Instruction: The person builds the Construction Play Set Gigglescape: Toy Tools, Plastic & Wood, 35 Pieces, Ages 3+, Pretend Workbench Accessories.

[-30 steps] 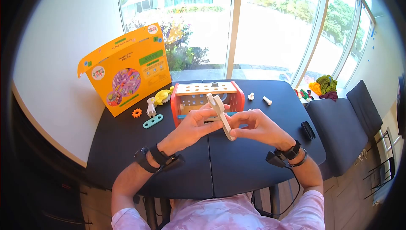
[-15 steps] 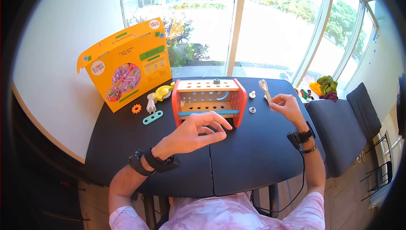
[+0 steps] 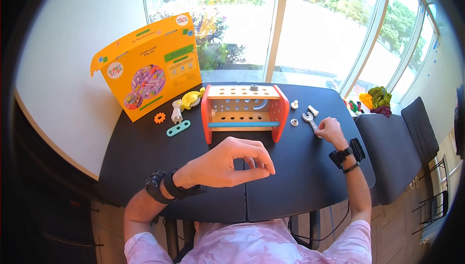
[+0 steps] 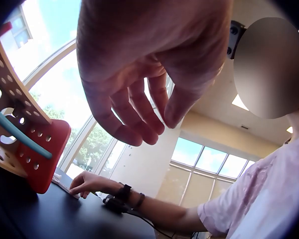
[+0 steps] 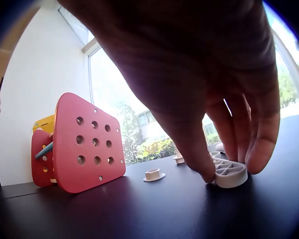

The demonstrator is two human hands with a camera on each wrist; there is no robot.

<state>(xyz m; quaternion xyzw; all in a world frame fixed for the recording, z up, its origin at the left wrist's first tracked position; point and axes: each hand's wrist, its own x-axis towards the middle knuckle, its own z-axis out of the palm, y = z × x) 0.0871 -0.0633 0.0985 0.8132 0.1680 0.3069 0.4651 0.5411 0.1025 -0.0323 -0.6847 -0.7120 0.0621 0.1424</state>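
At the table's right side, my right hand pinches the end of a toy wrench between thumb and fingers. In the right wrist view the wrench's pale ribbed handle lies flat at the tabletop. My left hand hovers over the front of the table, fingers loosely curled around nothing. Beyond it stands a toy workbench with red perforated sides and a teal bar. Close to the wrench are a flanged nut, an upright bolt and a lying bolt.
Left of the workbench lie a teal strip with holes, an orange gear, a whitish toy tool and a yellow toy saw. A large yellow box stands behind them. A dark nut sits on the workbench top.
The wrench was held up between both hands; the left hand let go, and the right hand carried it rightward and down to the table. The left hand has moved slightly toward the body.
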